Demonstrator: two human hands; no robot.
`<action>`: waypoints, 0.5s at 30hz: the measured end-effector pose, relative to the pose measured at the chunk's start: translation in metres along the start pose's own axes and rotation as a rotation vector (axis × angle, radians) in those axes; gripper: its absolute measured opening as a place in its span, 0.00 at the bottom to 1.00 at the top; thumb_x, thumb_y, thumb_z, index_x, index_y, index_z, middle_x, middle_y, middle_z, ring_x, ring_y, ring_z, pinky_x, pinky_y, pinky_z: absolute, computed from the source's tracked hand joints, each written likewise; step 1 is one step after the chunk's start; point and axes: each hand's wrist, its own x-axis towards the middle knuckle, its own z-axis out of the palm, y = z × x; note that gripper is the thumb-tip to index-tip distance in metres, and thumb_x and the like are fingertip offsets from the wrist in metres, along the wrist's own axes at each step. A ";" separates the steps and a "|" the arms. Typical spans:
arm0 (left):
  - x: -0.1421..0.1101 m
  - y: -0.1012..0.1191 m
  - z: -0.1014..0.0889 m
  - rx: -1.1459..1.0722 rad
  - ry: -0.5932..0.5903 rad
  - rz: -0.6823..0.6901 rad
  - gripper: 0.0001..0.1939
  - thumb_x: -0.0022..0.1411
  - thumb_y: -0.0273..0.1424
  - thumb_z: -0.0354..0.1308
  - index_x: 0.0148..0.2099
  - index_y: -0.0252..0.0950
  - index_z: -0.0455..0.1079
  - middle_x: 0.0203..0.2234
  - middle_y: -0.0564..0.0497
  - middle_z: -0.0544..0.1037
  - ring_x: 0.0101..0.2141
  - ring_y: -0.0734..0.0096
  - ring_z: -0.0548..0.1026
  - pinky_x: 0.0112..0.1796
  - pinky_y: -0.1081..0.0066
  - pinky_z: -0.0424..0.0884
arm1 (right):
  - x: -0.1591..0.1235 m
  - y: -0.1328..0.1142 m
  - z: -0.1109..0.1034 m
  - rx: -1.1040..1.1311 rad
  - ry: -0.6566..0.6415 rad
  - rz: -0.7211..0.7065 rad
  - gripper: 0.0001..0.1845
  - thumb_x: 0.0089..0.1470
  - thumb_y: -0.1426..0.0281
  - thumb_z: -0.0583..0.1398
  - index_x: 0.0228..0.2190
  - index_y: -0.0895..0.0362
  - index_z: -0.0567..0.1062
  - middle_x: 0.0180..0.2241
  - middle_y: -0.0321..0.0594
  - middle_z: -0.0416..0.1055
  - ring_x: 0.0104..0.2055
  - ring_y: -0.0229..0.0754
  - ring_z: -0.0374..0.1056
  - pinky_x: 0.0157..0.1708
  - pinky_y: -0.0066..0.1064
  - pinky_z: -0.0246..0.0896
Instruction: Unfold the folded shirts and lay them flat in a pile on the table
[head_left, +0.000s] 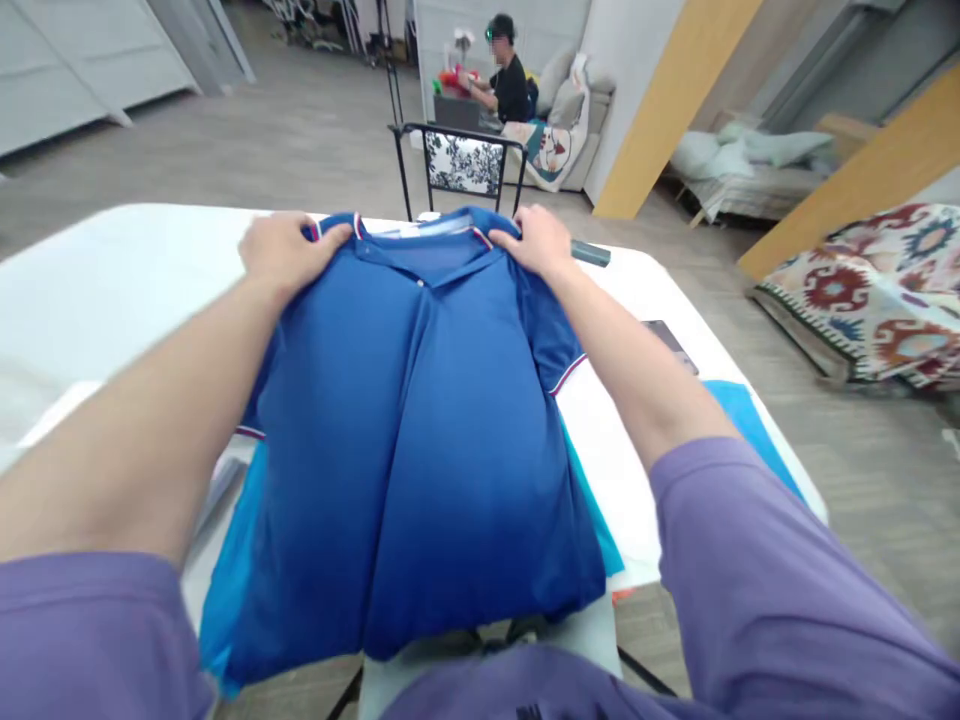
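A blue polo shirt (409, 420) with a red-and-white trimmed collar lies front up on a white table (112, 270), its hem hanging over the near edge. My left hand (285, 250) is closed on the shirt's left shoulder beside the collar. My right hand (536, 240) is closed on the right shoulder. Both arms reach forward in purple sleeves pushed up past the forearms.
A lighter blue cloth (232, 570) lies under the shirt. A dark phone (670, 345) and a dark slim object (590, 253) rest on the table's right side. A black chair (461, 165) stands beyond the table. Another person (506, 80) sits far back by a sofa. A patterned blanket (877, 290) lies at the right.
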 end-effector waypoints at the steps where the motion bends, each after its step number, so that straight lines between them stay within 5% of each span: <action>1: 0.000 0.000 0.038 0.026 -0.066 -0.022 0.46 0.74 0.68 0.54 0.49 0.22 0.80 0.57 0.37 0.86 0.59 0.58 0.80 0.66 0.59 0.71 | 0.007 0.011 0.044 0.035 -0.011 0.020 0.49 0.73 0.36 0.58 0.65 0.70 0.74 0.71 0.65 0.68 0.78 0.68 0.60 0.79 0.68 0.49; 4: -0.001 -0.011 0.125 0.059 -0.160 -0.027 0.39 0.77 0.62 0.56 0.51 0.26 0.81 0.56 0.36 0.86 0.58 0.58 0.80 0.67 0.58 0.68 | 0.010 0.044 0.149 0.132 -0.098 0.050 0.52 0.74 0.32 0.49 0.75 0.61 0.68 0.79 0.58 0.57 0.83 0.67 0.47 0.82 0.74 0.25; 7: 0.015 -0.036 0.171 0.106 -0.166 -0.032 0.47 0.75 0.69 0.50 0.52 0.24 0.79 0.57 0.38 0.85 0.57 0.62 0.77 0.68 0.60 0.66 | 0.016 0.064 0.198 0.135 -0.189 0.024 0.55 0.72 0.28 0.44 0.78 0.54 0.65 0.82 0.47 0.54 0.85 0.62 0.41 0.84 0.67 0.20; 11: 0.051 -0.063 0.194 0.199 -0.150 -0.028 0.62 0.65 0.81 0.38 0.52 0.21 0.76 0.62 0.38 0.82 0.58 0.61 0.75 0.69 0.54 0.69 | 0.039 0.058 0.200 0.055 -0.236 0.006 0.62 0.68 0.24 0.37 0.80 0.55 0.61 0.81 0.37 0.57 0.85 0.55 0.36 0.85 0.59 0.19; 15: 0.045 -0.042 0.187 0.257 -0.085 -0.053 0.63 0.68 0.78 0.40 0.63 0.15 0.70 0.70 0.36 0.76 0.67 0.55 0.71 0.76 0.44 0.59 | 0.023 0.041 0.175 -0.026 -0.069 -0.070 0.61 0.69 0.28 0.27 0.78 0.53 0.61 0.74 0.22 0.68 0.81 0.43 0.44 0.86 0.45 0.21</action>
